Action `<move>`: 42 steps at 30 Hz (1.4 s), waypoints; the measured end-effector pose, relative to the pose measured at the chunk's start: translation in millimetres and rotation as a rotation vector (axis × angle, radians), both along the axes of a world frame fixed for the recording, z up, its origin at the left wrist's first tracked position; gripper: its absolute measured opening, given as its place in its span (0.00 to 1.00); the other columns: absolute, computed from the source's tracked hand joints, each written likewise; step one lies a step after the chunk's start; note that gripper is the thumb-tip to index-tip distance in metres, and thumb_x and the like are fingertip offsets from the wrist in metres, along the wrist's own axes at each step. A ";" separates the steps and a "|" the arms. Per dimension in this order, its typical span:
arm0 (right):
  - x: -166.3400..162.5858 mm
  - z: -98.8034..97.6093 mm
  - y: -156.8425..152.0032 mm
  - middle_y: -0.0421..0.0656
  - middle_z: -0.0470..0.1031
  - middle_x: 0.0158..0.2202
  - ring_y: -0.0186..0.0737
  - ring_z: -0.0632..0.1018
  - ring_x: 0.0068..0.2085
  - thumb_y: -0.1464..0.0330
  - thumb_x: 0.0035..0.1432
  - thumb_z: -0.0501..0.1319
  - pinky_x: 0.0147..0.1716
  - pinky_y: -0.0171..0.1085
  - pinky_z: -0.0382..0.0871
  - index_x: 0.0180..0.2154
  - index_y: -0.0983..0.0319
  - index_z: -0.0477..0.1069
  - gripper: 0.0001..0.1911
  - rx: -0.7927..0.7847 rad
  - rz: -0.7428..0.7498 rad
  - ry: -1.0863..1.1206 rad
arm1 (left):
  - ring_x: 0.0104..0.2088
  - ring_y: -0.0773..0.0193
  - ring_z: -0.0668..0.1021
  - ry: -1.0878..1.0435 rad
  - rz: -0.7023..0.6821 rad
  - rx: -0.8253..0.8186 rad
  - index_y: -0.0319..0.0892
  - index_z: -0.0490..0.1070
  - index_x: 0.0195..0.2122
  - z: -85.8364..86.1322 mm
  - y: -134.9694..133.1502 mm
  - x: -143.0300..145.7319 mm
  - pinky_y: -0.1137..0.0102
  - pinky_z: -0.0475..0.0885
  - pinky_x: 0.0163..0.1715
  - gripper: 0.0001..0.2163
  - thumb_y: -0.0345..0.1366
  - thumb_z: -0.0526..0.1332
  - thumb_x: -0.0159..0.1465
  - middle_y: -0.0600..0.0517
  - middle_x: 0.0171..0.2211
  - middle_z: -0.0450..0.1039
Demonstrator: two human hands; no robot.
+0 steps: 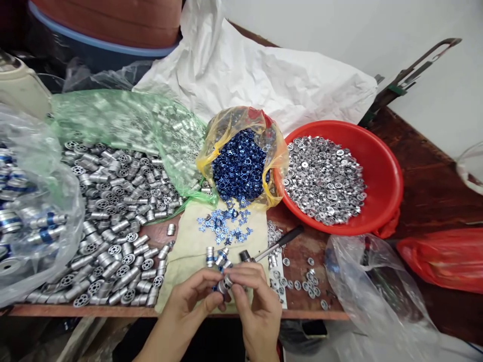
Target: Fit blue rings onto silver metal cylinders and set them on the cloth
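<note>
Metal part point(225, 284) sits pinched between the fingertips of left hand point(196, 300) and right hand point(257, 300), both curled nearly closed; just beyond, blue-banded pieces point(210, 257) look assembled, while many plain cylinders point(121, 272), left of the left hand, appear unworked.

no readable text, no legible labels, brands, numbers or signs on anything in view

A shiny silver part point(225, 284) is held, tilted and partly hidden, between left hand point(192, 300) and right hand point(253, 297).
</note>
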State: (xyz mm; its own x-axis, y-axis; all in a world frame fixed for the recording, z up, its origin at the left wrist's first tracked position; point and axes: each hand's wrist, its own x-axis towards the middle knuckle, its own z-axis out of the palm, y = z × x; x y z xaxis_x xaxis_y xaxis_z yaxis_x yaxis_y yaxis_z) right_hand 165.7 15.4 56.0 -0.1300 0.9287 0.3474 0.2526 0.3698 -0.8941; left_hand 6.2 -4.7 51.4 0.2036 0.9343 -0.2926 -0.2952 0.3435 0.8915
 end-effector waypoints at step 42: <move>-31.1 6.5 104.3 0.49 0.76 0.41 0.47 0.75 0.45 0.76 0.65 0.58 0.45 0.46 0.73 0.35 0.60 0.71 0.07 0.212 0.128 -0.641 | 0.40 0.47 0.74 1.583 0.325 0.623 0.44 0.71 0.40 -12.2 25.9 -71.2 0.60 0.63 0.38 0.04 0.38 0.63 0.68 0.47 0.36 0.79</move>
